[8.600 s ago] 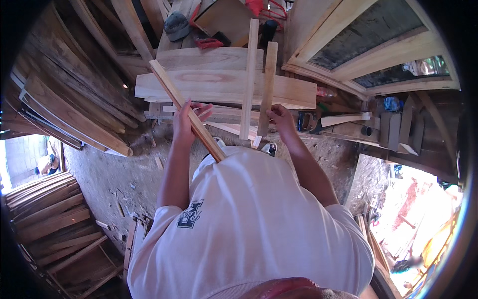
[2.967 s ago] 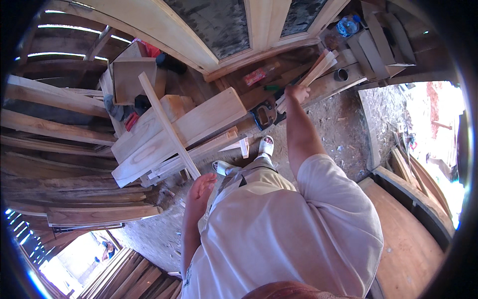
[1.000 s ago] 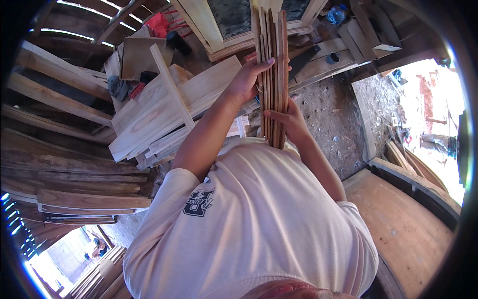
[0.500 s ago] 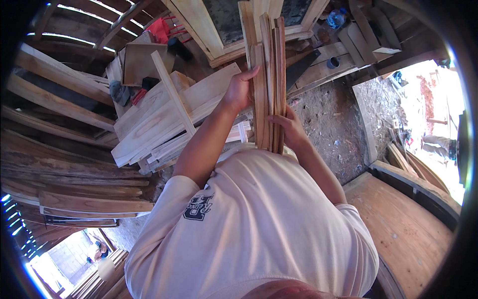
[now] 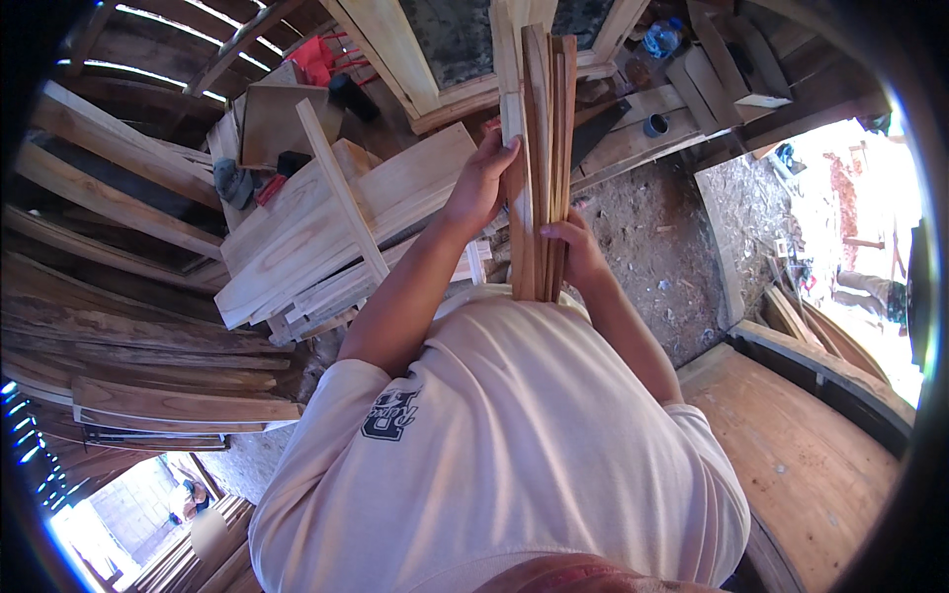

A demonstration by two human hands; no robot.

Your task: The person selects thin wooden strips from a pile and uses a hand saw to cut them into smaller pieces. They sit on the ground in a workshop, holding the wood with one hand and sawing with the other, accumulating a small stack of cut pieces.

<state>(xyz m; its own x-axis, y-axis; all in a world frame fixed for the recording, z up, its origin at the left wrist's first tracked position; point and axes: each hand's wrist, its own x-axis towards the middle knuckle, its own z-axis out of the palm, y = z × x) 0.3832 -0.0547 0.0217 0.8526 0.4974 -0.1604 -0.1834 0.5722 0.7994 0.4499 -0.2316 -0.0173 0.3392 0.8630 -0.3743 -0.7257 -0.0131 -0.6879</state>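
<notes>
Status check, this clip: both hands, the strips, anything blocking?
Left grip on the strips' left side. Right grip lower, on their right. Strips bundled, tops uneven. Nothing visibly blocking.

Over on the right, an opening (image 5: 855,212) glares with daylight beside the littered floor (image 5: 662,272); far left, gappy planking (image 5: 138,89) leaks light; a pale far frame (image 5: 381,44) holds dark panes (image 5: 450,40).
</notes>
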